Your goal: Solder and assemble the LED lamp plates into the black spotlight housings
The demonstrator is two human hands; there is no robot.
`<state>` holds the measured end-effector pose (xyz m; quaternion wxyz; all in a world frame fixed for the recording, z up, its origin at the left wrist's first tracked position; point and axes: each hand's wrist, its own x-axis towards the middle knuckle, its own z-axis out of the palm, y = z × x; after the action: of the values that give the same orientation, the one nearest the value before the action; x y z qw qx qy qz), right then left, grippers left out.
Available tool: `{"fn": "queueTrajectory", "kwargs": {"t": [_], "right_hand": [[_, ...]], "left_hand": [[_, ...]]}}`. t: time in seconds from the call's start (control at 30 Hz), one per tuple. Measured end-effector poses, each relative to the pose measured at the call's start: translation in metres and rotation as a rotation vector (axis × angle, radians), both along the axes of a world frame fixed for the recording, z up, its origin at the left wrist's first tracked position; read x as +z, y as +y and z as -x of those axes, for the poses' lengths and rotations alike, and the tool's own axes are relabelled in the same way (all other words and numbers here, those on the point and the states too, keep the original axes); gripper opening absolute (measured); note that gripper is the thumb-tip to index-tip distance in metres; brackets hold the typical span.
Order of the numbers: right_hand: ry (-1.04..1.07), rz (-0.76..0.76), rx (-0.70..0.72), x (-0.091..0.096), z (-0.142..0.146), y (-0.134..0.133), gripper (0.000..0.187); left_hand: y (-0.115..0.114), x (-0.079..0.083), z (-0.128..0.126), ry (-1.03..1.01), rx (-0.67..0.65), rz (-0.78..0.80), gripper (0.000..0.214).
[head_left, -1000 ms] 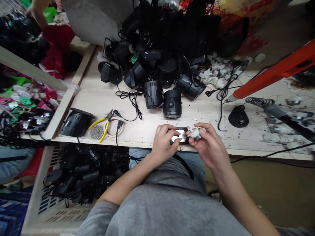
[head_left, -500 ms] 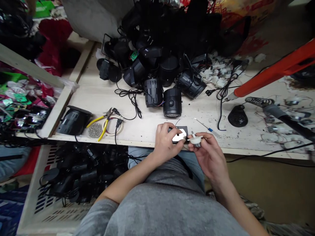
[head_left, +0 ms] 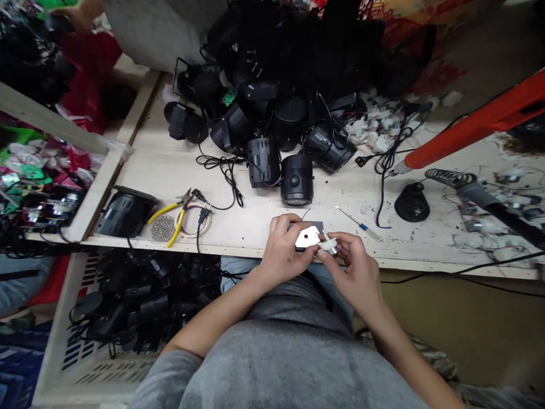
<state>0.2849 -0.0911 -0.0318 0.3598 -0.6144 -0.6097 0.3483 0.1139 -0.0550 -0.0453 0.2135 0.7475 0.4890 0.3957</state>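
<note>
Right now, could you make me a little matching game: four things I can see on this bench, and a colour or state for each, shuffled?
Things:
1. pliers
2. right hand
3. screwdriver
4. left hand

Colours and states:
a. holding a white part
b. on a dark piece with a bright plate
c. yellow handles
d. blue band

Pairs: 1-c, 2-a, 3-d, 4-b

Orange tool (head_left: 460,135) cut off at right, silver plate (head_left: 311,236) partly hidden by left fingers (head_left: 306,259)

Workshop with pliers (head_left: 182,218), screwdriver (head_left: 363,226), lamp housings (head_left: 297,179)
</note>
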Motion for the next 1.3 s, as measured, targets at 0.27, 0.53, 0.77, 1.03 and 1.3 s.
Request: {"fn": "queueTrajectory", "kwargs": {"t": [0.27,0.53,0.77,1.03,1.3], "right_hand": [[-0.142,-0.103,0.166,0.018,-0.007,0.017,0.032],[-0.231,-0.22,0.199,0.026,0.006,0.032,0.013],[-0.743,-0.458,0.136,0.018,0.024,0.043,0.045],[-0.751,-0.448,0.167,0.01,0.027,0.045,0.048],[-0.698,-0.396,0.082,-0.002,0.027,0.04,0.055]], "left_hand": [[0.0,-0.001,-0.004,-0.028,0.05,0.118,0.029],[0.001,-0.002,0.007,-0.058,-0.055,0.14,0.043],[-0.001,-0.008,0.007,-0.102,-0.069,0.081,0.048],[0.001,-0.006,0.008,-0.117,-0.087,0.078,0.05],[0.007,-0.009,0.017,-0.095,-0.118,0.069,0.051]]}}
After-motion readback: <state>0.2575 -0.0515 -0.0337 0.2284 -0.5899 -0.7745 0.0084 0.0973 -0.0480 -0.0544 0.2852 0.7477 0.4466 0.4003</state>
